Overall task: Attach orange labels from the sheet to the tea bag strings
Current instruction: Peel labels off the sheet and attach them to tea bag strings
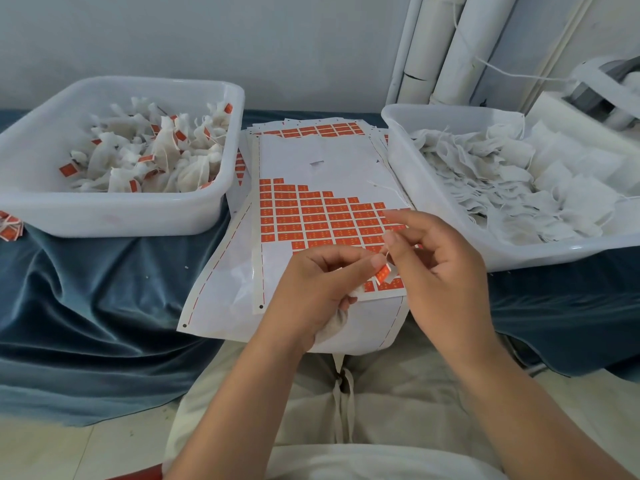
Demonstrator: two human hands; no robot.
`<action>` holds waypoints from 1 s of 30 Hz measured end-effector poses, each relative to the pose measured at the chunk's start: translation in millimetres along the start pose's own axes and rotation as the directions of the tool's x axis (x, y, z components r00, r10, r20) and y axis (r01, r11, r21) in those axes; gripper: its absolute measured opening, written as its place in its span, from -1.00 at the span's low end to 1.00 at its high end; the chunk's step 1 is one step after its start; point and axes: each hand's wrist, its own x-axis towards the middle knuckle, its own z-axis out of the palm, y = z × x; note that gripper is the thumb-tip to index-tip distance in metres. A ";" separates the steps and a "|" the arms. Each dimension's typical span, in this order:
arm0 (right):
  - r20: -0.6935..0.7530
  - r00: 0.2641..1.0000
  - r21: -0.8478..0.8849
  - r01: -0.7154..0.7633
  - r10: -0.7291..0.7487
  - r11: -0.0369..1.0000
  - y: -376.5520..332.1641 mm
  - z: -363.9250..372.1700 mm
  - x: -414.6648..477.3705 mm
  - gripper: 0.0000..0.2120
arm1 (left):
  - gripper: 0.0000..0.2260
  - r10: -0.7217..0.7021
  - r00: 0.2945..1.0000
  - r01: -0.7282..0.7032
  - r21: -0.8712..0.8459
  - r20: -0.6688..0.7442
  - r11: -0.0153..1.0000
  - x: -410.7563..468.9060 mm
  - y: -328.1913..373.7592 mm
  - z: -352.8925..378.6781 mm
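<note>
Beside your left hand (322,282), gripping tea bag (332,325), right hand (440,265) pinches orange label (383,273); risk: misfold, adhesive misses string (387,253).

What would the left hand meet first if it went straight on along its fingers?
Probably the thumb of the right hand: the left hand points right at it, with only the orange label between them.
</note>
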 end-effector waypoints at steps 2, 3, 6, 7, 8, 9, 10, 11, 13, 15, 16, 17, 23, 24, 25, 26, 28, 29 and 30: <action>0.010 1.000 0.017 -0.013 0.013 1.000 -1.1 -0.3 0.5 -0.77 | -0.85 0.022 1.000 -0.021 0.028 -0.019 0.999 -0.7 -0.4 0.2; 0.010 1.000 0.018 -0.017 0.016 1.000 -1.4 -0.8 0.9 -0.77 | -0.88 0.044 0.998 -0.042 0.061 -0.033 0.997 -0.9 -0.8 0.1; 0.010 0.999 0.026 -0.034 0.034 0.999 -0.2 -2.7 2.7 -0.79 | -0.93 0.153 0.985 -0.129 0.244 -0.082 0.961 -2.5 0.1 2.1; 0.013 0.999 0.040 -0.048 0.048 0.998 0.7 -3.3 3.4 -0.80 | -0.92 0.194 0.977 -0.157 0.311 -0.092 0.937 -3.1 0.5 3.2; 0.018 0.998 0.052 -0.061 0.061 0.997 1.7 -3.7 4.1 -0.80 | -0.91 0.228 0.969 -0.176 0.369 -0.100 0.913 -3.8 1.1 4.7; 0.022 0.997 0.061 -0.072 0.071 0.996 2.7 -3.9 4.6 -0.80 | -0.90 0.256 0.961 -0.191 0.419 -0.105 0.888 -4.7 1.6 6.0; 0.024 0.996 0.069 -0.082 0.081 0.994 3.8 -3.8 5.2 -0.80 | -0.88 0.282 0.954 -0.205 0.462 -0.104 0.863 -5.4 2.1 7.5; 0.027 0.995 0.081 -0.093 0.091 0.992 5.1 -3.6 5.5 -0.80 | -0.85 0.307 0.947 -0.221 0.495 -0.097 0.840 -5.9 2.2 8.4; 0.035 0.993 0.110 -0.113 0.110 0.988 7.1 -2.8 5.7 -0.80 | -0.79 0.346 0.934 -0.251 0.536 -0.083 0.806 -6.1 2.2 10.3; 0.041 0.992 0.130 -0.126 0.121 0.983 8.0 -2.2 5.6 -0.80 | -0.81 0.365 0.928 -0.264 0.557 -0.076 0.788 -5.5 1.5 11.6; 0.044 0.991 0.137 -0.131 0.126 0.982 8.3 -1.9 5.7 -0.80 | -0.84 0.362 0.929 -0.259 0.561 -0.078 0.786 -4.9 0.9 12.1; 0.049 0.990 0.144 -0.138 0.132 0.980 8.4 -1.9 5.8 -0.80 | -0.87 0.359 0.930 -0.253 0.566 -0.082 0.785 -4.3 -0.3 12.2; 0.078 0.991 0.116 -0.118 0.109 0.986 7.2 -2.7 6.3 -0.82 | -0.79 0.432 0.898 -0.279 0.647 -0.087 0.710 -1.7 -7.0 13.0; 0.071 0.993 0.105 -0.100 0.093 0.989 7.0 -3.6 6.2 -0.82 | -0.75 0.428 0.901 -0.267 0.678 -0.077 0.685 -1.1 -7.3 12.2; 0.063 0.995 0.092 -0.085 0.079 0.992 6.9 -4.8 6.7 -0.81 | -0.71 0.410 0.910 -0.254 0.701 -0.060 0.667 -0.2 -7.4 11.5; 0.057 0.996 0.082 -0.074 0.069 0.994 6.9 -6.3 7.3 -0.80 | -0.66 0.387 0.921 -0.245 0.720 -0.036 0.650 0.2 -7.6 10.6; 0.061 0.996 0.083 -0.068 0.063 0.994 7.0 -8.6 8.2 -0.79 | -0.59 0.367 0.930 -0.253 0.765 0.023 0.593 -0.2 -9.5 9.5; 0.064 0.996 0.090 -0.069 0.064 0.994 7.0 -8.7 8.1 -0.78 | -0.59 0.375 0.926 -0.270 0.783 0.052 0.560 -0.7 -10.4 9.9; 0.068 0.995 0.106 -0.077 0.070 0.991 7.0 -8.3 7.9 -0.78 | -0.63 0.389 0.919 -0.289 0.788 0.069 0.544 -1.4 -11.1 10.8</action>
